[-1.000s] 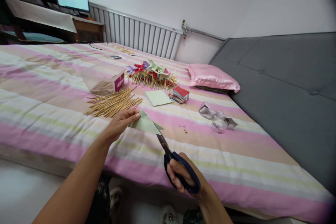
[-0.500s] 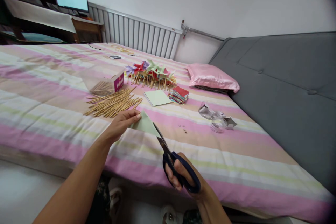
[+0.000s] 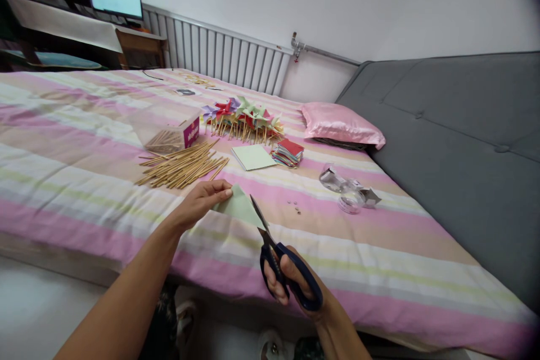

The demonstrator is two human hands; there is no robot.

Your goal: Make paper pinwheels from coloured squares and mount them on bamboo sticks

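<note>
My left hand pinches a pale green folded paper triangle just above the striped bedspread. Blue-handled scissors are gripped in my right hand, their blades slightly parted at the paper's right edge. A spread of thin wooden sticks lies just beyond my left hand.
Farther back are a clear box of sticks, a row of finished paper pinwheels, a green paper sheet, a stack of coloured paper squares, a plastic pin container, a pink pillow and a grey headboard.
The scissors have moved up along the paper's right edge and the blades have opened a little. My left hand has shifted slightly right with the paper.
</note>
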